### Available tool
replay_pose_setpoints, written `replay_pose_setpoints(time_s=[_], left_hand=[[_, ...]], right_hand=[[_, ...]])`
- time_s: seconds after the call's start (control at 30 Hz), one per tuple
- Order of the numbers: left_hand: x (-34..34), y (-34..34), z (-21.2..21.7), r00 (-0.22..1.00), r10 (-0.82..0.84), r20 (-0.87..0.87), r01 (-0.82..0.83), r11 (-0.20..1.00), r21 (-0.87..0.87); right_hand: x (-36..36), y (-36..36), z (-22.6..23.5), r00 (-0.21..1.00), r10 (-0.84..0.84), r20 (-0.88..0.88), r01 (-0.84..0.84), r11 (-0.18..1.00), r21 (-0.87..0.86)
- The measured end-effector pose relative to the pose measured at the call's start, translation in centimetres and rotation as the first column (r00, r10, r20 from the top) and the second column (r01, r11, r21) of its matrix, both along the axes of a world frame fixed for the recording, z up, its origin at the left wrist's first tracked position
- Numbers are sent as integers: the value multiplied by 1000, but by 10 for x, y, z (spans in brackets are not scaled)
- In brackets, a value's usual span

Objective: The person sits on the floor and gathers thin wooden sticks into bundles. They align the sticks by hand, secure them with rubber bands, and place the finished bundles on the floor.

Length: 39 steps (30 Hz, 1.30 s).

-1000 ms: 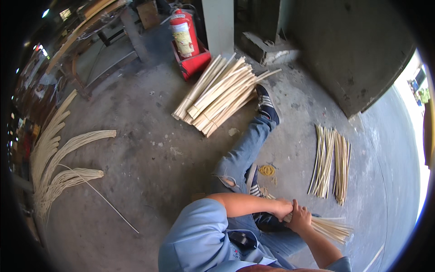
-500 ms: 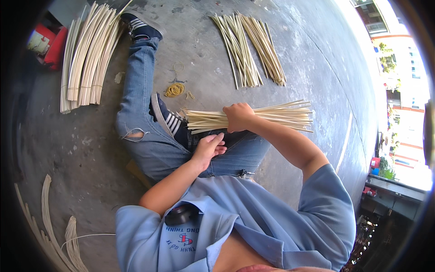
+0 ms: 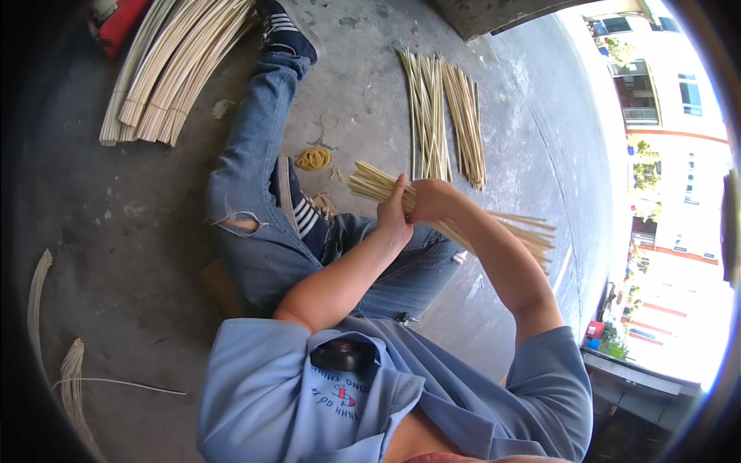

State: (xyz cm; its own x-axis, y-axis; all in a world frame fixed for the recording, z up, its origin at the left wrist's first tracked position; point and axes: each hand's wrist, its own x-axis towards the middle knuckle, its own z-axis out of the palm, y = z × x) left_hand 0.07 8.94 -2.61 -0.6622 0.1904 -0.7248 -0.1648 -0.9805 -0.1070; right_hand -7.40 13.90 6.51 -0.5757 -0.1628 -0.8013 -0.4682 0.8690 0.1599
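Left hand (image 3: 396,219) and right hand (image 3: 432,201) wrap fingers round sticks (image 3: 370,181) jutting out either side, seemingly gathering them. The next move likely needs a firm grip.

Left fingers (image 3: 400,187) back against the stick bundle (image 3: 371,182) after brief separation

On the floor (image 3: 154,231), stick bundles (image 3: 174,73) lay at the upper left, between a container (image 3: 120,23) on their left and a shoe (image 3: 289,35) on their right. A pile of bands (image 3: 315,159) lay above the centre, right of the leg (image 3: 255,127). Farther right, a first row of sticks (image 3: 430,116) lay left of a second row (image 3: 467,123). Below these, right of centre, a held bundle (image 3: 370,184) was in the left hand (image 3: 397,220) and right hand (image 3: 431,202). At the lower left, a single strand (image 3: 127,383) lay across a strand bundle (image 3: 73,386).
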Motion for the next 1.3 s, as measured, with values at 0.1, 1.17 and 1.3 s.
replay_pose_setpoints(time_s=[0.1,1.17,1.3], left_hand=[[-29,13,2,947,235,-218,-151,927,343],[-42,4,-50,961,274,-43,-210,820,533],[-34,-3,-43,930,305,-207,-169,851,497]], right_hand=[[-43,-39,31,979,185,80,-202,917,345],[-68,-87,-45,908,260,329,-400,772,494],[-50,-99,-40,916,265,301,-399,682,613]])
